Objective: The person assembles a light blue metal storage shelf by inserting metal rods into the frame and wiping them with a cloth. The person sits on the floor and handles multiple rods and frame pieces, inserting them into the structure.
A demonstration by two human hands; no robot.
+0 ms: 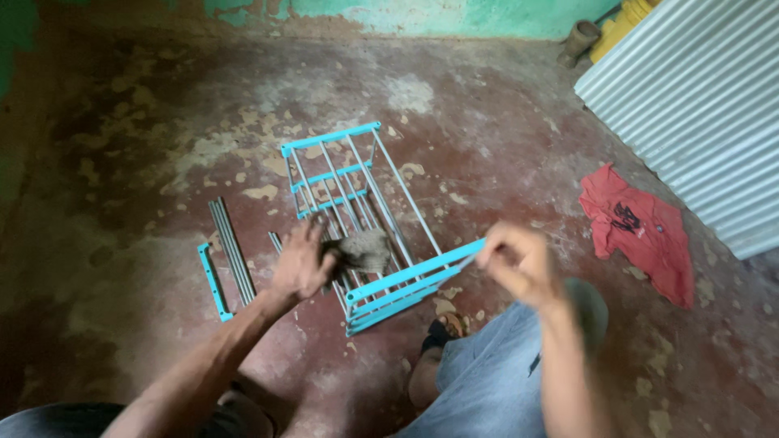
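Rack (365,219) of thin metal rods and turquoise plastic bars lies half-built on the floor (487,130), between the person's knees. Left hand (302,264) closes around a grey rag (365,250) against the rods; right hand (519,259) pinches a bar's end. It looks light, stiff but wobbly; gripping the bars seems safest.

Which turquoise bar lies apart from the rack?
The short turquoise bar lying alone on the floor, left of the loose grey rods; the others are joined into the rack.
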